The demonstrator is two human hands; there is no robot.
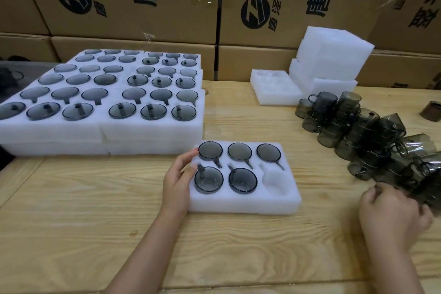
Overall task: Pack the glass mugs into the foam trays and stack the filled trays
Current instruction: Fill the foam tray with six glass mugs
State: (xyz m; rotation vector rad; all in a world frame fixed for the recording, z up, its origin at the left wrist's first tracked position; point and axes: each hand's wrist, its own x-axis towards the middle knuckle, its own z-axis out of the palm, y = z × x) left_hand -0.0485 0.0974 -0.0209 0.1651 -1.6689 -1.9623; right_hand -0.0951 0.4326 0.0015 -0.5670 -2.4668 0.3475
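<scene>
1. The filled trays (pixel 102 126) lie stacked at ten o'clock from the near foam tray (pixel 243 205), with dark glass mugs sitting mouth-down in their pockets.
2. The left hand (pixel 177 180) is at the near tray's nine o'clock edge. Its fingers are spread and lightly bent, with the tips resting on the foam just beside the two leftmost mugs.
3. The near tray lies on the wooden table (pixel 95 210). It holds five mugs (pixel 243 180), and the pocket (pixel 274 180) at its four o'clock corner is bare.
4. At one o'clock an unfilled tray (pixel 274 100) lies beside a foam stack (pixel 334 55).
5. The loose mugs (pixel 362 136) are heaped at two to three o'clock, well apart from the left hand.
6. The right hand (pixel 391 212) is at four o'clock, touching the near end of the heap. Its fingers are curled, but blur hides whether they hold a mug.
</scene>
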